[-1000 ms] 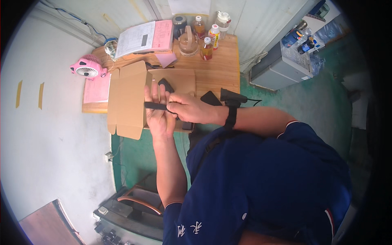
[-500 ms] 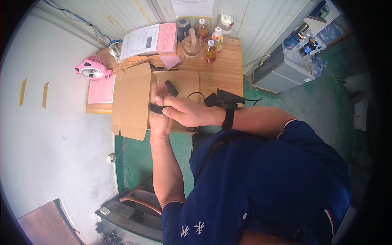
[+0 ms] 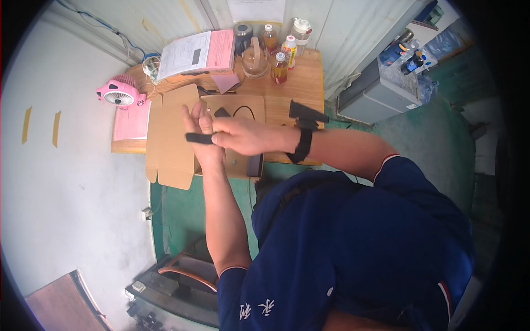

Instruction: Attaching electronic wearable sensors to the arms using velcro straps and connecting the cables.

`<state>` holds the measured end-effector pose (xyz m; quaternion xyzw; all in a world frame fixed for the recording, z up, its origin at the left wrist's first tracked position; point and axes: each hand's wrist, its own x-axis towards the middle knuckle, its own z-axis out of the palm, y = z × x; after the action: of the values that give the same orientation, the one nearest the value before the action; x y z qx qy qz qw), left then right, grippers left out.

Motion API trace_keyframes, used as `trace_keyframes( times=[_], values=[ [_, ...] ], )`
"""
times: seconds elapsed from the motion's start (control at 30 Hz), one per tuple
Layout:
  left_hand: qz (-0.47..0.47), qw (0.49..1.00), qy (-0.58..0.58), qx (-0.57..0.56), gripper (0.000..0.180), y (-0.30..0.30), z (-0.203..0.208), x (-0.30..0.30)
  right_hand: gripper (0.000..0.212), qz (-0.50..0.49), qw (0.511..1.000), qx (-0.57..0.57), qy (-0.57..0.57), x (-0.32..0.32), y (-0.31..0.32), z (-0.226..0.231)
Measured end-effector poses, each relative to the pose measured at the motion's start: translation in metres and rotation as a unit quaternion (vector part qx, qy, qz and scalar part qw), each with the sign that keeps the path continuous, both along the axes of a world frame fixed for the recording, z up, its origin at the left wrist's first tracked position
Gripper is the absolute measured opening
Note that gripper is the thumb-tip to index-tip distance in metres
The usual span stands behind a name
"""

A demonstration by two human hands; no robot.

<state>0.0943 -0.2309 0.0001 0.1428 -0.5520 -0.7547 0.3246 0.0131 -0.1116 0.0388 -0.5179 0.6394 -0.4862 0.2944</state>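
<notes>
My left hand (image 3: 203, 124) is raised over the open cardboard box (image 3: 172, 138) with its fingers stretched out and apart. Across its palm side, near the wrist, lies a black strap (image 3: 200, 138), whose loose end sticks out to the left. My right hand (image 3: 243, 136) pinches that strap against the left hand; part of the strap is hidden behind the fingers. On my right wrist a black strap holds a dark bracket-like device (image 3: 308, 117). Inside the box are a small black object (image 3: 222, 112), a black cable (image 3: 243, 108) and a dark block (image 3: 254, 165).
The wooden table (image 3: 301, 99) carries a pink fan (image 3: 120, 95) at left, papers (image 3: 185, 54), several drink bottles (image 3: 280, 69) and a beige-handled clear jug (image 3: 255, 59) at the back. A grey cabinet (image 3: 375, 94) stands at the right. A chair (image 3: 187, 276) is at lower left.
My right hand has shifted left and up, and the strap's loose end now extends further left. The left hand's fingers are more spread. The device on my right wrist has tilted.
</notes>
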Motion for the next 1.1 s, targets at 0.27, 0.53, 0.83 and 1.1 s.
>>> trace_keyframes(
  times=[0.27,0.53,0.83,1.1],
  values=[
    [0.046,0.993,0.103,0.034,0.121,0.007,0.024,0.028,0.021,-0.049,0.971,-0.166,0.164,0.06,0.025,0.029],
    [0.113,0.966,0.233,-0.001,0.083,0.012,0.066,0.069,0.02,-0.044,0.936,-0.296,0.189,0.084,0.023,0.067],
    [-0.015,0.926,0.324,-0.191,0.034,0.011,0.075,0.091,0.02,0.032,0.919,-0.348,0.185,0.089,0.024,0.048],
    [0.054,0.804,0.166,-0.569,0.045,0.048,0.113,0.095,0.011,0.182,0.919,-0.335,0.1,0.069,0.046,0.04]
  ],
)
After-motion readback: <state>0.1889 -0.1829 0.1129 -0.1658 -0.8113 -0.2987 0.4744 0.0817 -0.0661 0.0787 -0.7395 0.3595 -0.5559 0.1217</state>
